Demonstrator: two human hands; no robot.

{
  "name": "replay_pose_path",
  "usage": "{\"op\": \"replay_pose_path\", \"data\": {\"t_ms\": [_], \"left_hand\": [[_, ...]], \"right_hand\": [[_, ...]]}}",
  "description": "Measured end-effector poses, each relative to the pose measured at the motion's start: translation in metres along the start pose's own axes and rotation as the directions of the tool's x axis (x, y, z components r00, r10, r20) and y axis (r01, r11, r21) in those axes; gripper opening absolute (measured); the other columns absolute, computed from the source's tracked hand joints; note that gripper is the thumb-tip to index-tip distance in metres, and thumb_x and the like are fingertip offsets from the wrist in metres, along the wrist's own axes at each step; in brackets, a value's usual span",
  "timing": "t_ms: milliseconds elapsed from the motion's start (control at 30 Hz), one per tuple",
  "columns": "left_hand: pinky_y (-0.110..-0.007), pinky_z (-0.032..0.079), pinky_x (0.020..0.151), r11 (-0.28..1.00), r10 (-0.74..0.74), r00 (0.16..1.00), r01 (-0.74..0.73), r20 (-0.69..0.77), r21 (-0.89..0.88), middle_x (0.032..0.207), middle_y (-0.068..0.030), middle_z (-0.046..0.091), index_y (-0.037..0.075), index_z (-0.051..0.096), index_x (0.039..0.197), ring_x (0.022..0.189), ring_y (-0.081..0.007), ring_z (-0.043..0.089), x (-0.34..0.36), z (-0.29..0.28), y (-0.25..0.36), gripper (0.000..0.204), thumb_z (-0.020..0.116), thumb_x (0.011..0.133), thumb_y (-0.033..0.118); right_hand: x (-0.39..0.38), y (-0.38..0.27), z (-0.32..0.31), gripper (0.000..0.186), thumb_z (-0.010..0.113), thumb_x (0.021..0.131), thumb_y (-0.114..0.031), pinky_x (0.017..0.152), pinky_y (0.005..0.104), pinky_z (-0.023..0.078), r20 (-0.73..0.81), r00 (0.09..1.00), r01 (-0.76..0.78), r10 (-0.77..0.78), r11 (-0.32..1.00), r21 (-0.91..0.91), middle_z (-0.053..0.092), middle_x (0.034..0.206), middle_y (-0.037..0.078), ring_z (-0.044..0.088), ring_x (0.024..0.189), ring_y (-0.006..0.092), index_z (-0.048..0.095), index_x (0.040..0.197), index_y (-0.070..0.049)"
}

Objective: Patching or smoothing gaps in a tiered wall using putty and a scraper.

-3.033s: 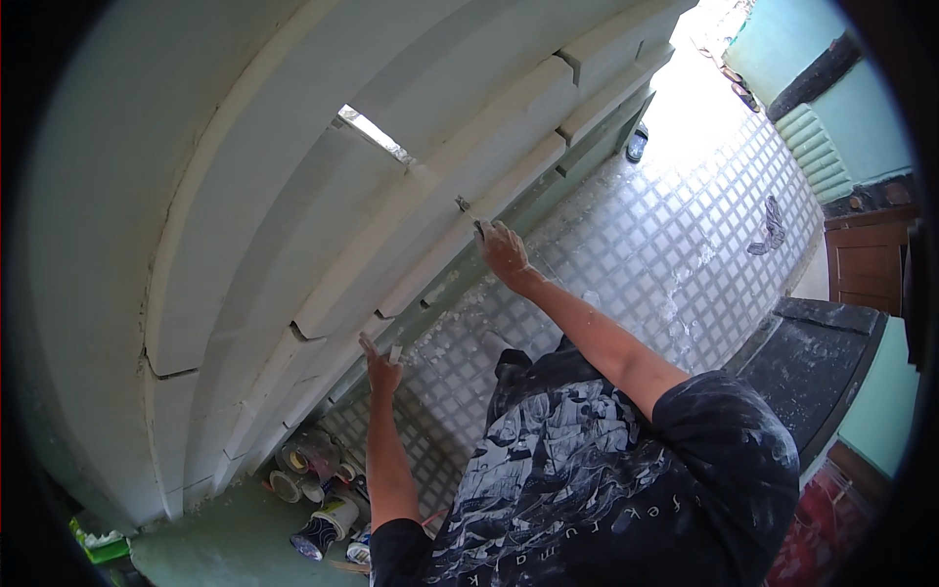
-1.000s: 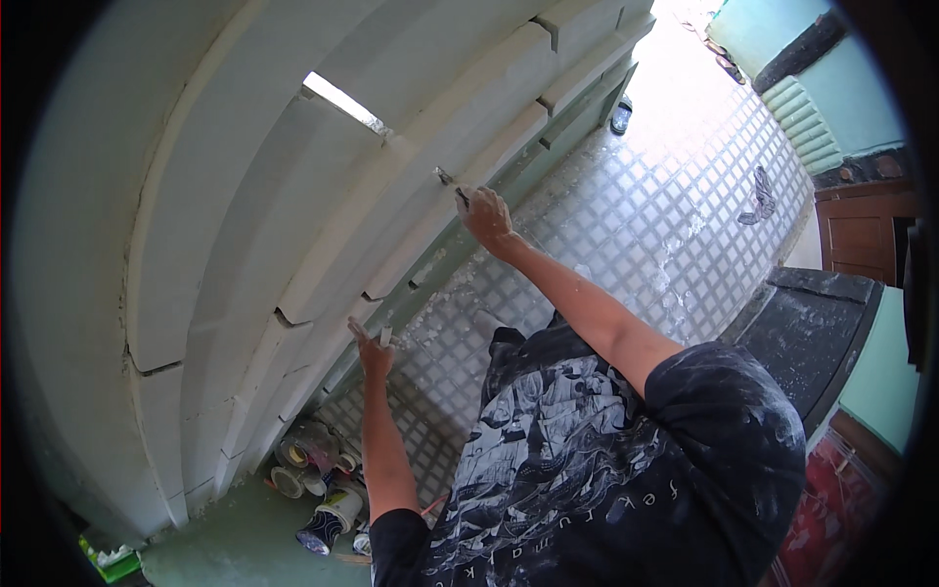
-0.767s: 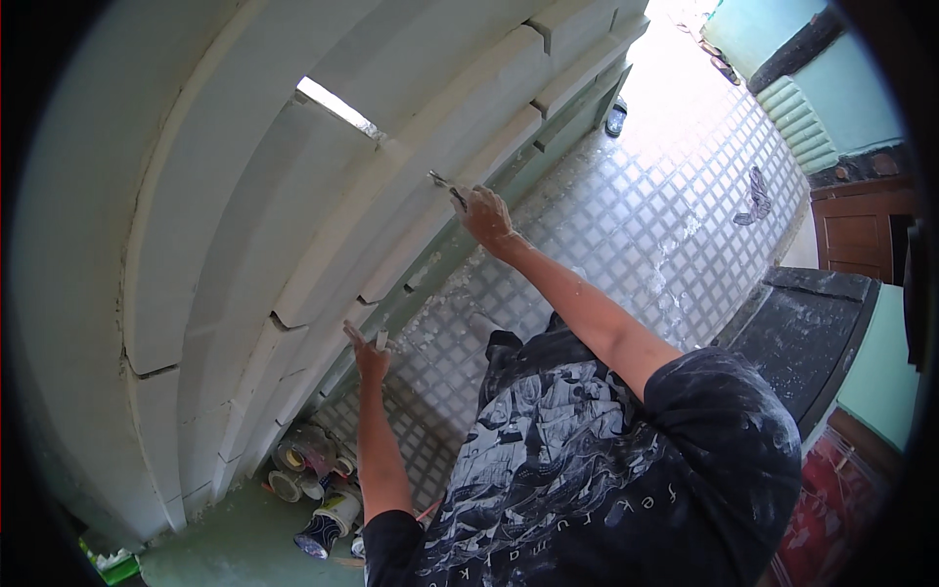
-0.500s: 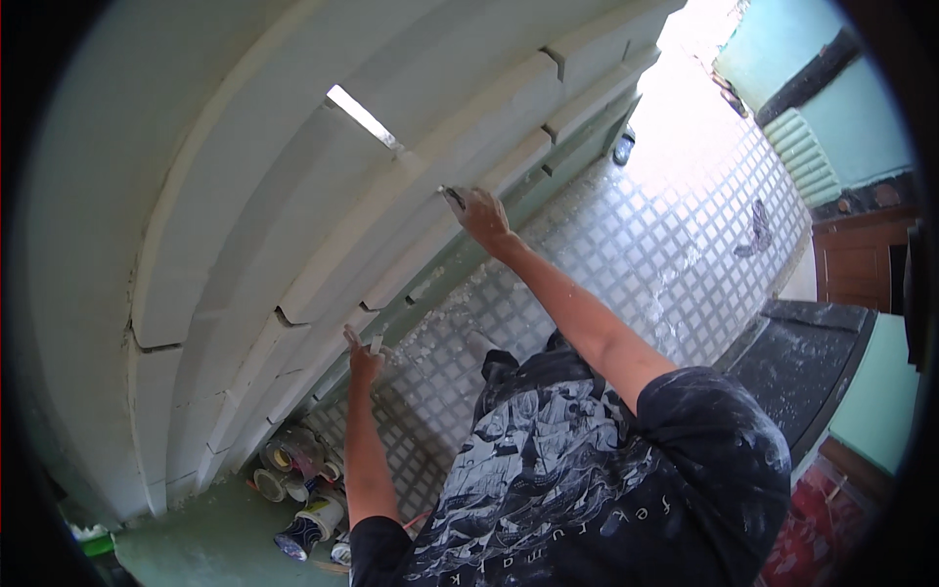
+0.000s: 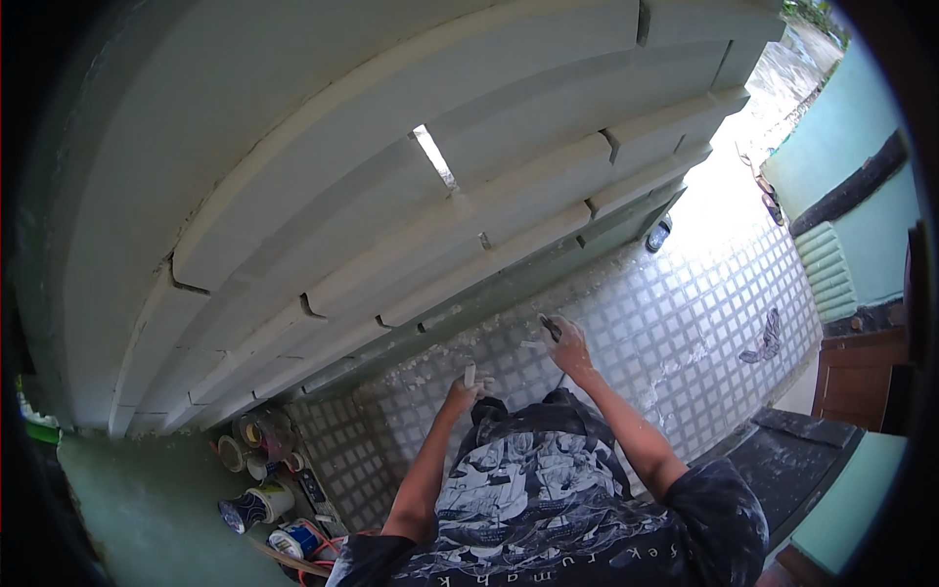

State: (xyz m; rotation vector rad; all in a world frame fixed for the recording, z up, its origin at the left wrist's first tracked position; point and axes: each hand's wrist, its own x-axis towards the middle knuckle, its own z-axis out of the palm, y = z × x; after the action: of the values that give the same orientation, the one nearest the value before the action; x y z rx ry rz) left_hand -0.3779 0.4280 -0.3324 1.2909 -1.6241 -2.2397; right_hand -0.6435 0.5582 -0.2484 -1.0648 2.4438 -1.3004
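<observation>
My right hand (image 5: 569, 350), dusted white, is closed round a small dark-handled scraper (image 5: 551, 329) out over the tiled floor, apart from the wall. Lower and to the left, my left hand (image 5: 464, 394) has a narrow pale flat piece (image 5: 469, 376) standing up between its fingers; its exact kind is too small to tell. White powder also covers the left fingers. Both hands are in front of my body, below the pale slatted wall (image 5: 381, 230) with its stepped horizontal ledges. A bright slot (image 5: 433, 155) cuts through that wall.
Tubs and cans (image 5: 272, 501) crowd the corner at lower left, beside orange cord. A dark dusty bench top (image 5: 782, 460) stands on the right. On the patterned floor (image 5: 626, 323) lie a crumpled cloth (image 5: 763, 338) and, by the wall's base, a dark shoe (image 5: 658, 235).
My right hand has come away from the wall ledge and down over the floor with the scraper. My left hand has moved right, toward it. The view has shifted.
</observation>
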Motion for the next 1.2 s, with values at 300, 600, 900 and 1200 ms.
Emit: {"op": "replay_pose_path", "data": {"t_ms": [300,600,900,1200], "left_hand": [[-0.029,0.039,0.041,0.971,-0.080,0.969,0.128,-0.232,0.200,0.059,0.0011,0.055,0.006,0.062,0.087,0.044,-0.0103,0.049,0.027,0.072,0.035,0.033,0.067,0.087,0.038],[-0.028,0.029,0.042,0.752,-0.312,0.941,0.159,-0.133,-0.640,0.050,0.0072,0.030,0.019,0.045,0.075,0.042,-0.0111,0.037,0.035,0.104,0.048,0.059,0.042,0.083,0.077],[-0.029,0.039,0.045,0.853,-0.303,0.903,0.115,-0.305,-0.509,0.064,0.0014,0.053,0.009,0.065,0.097,0.050,-0.0137,0.052,0.064,0.114,0.053,0.055,0.051,0.090,0.061],[-0.031,0.053,0.053,0.914,-0.361,0.875,0.262,-0.323,-0.311,0.081,-0.0055,0.068,0.007,0.061,0.112,0.075,-0.0232,0.072,0.052,0.093,0.081,0.042,0.063,0.089,0.042]], "right_hand": [[-0.037,0.062,-0.050,0.030,0.067,0.085,-0.027,0.085,0.0428,0.045,0.125,0.968,-0.216,0.219,0.976,-0.039,0.067,0.093,0.017,0.061,0.089,0.0346,0.065,0.106,-0.006],[-0.009,0.101,-0.104,0.031,0.063,0.089,-0.028,0.084,0.0424,0.045,0.103,0.958,-0.253,0.267,0.958,-0.134,0.066,0.094,0.018,0.062,0.090,0.0341,0.064,0.108,-0.004],[0.044,0.067,-0.134,0.034,0.066,0.084,-0.010,0.085,0.0424,0.048,0.330,0.944,-0.046,0.007,0.993,0.110,0.062,0.107,0.019,0.060,0.098,0.0371,0.058,0.117,-0.008],[0.055,0.032,-0.081,0.044,0.068,0.079,-0.012,0.086,0.0452,0.048,0.620,0.771,0.135,-0.141,0.989,0.057,0.062,0.107,0.020,0.058,0.101,0.0410,0.057,0.121,-0.013]]}}
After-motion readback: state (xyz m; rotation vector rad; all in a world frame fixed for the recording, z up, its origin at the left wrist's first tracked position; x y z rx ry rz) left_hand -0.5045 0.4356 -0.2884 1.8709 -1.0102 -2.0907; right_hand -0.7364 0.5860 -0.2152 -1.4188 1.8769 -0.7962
